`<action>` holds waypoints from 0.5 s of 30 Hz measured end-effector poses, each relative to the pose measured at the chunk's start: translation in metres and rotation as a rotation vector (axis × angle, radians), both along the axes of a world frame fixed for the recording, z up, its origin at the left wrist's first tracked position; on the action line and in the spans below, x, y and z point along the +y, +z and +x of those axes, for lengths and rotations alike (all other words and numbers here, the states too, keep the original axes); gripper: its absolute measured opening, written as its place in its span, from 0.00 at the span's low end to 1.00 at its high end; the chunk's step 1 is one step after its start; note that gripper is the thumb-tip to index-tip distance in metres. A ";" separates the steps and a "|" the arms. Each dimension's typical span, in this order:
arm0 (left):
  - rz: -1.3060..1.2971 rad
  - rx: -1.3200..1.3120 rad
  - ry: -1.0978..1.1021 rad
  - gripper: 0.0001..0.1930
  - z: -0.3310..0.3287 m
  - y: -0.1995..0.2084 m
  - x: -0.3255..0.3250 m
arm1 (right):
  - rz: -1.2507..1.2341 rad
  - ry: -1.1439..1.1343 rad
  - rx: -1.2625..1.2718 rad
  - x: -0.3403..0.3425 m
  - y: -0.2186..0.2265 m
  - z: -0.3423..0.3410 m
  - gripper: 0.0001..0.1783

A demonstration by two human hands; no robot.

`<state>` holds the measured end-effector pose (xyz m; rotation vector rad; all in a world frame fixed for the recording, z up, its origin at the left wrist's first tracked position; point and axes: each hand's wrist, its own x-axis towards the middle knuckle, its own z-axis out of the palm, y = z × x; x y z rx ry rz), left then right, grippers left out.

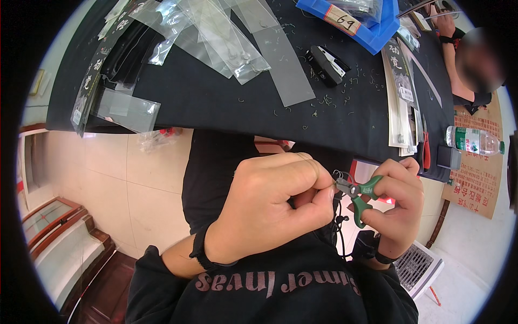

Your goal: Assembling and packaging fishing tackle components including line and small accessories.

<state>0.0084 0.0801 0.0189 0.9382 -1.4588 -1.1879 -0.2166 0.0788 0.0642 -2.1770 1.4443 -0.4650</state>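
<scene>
Above my lap, just off the table's near edge, my left hand (286,191) is closed in a pinch, thumb against forefinger. A fine thin line loops over its fingers; its far end is hidden in the grip. Small dark curved wires (343,175) stick out by the fingertips, too small to name surely. In my right hand (400,202) is a pair of small scissors (369,189) with green handles, fingers and thumb at the loops. Their short metal blades point left and come close to my left fingertips. Whether the blades touch the line cannot be seen.
On the black-covered table (216,108) lie clear plastic sleeves (216,38), a black stapler (327,66), scattered line clippings (326,101) and a blue bin (345,21). Printed cards (402,97) are stacked at right, near a plastic bottle (475,140). Another person (458,70) sits at far right.
</scene>
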 end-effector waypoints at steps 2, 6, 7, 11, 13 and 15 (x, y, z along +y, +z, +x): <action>0.010 0.008 -0.003 0.04 0.000 -0.005 -0.002 | 0.026 0.003 0.017 -0.002 -0.002 0.001 0.14; -0.015 -0.010 0.000 0.04 0.001 0.005 0.000 | 0.015 0.021 0.003 -0.001 0.003 -0.003 0.14; -0.013 -0.012 -0.004 0.04 0.002 0.004 -0.002 | 0.009 0.043 0.005 -0.002 0.002 -0.004 0.14; -0.024 -0.002 0.006 0.04 0.002 0.000 -0.004 | -0.030 0.020 -0.020 -0.004 0.002 -0.003 0.14; 0.029 -0.050 0.014 0.03 0.004 0.003 -0.003 | -0.105 -0.034 -0.101 -0.003 0.000 -0.006 0.14; 0.047 -0.027 0.006 0.02 0.006 0.001 -0.003 | -0.208 -0.154 -0.190 -0.001 -0.002 -0.009 0.15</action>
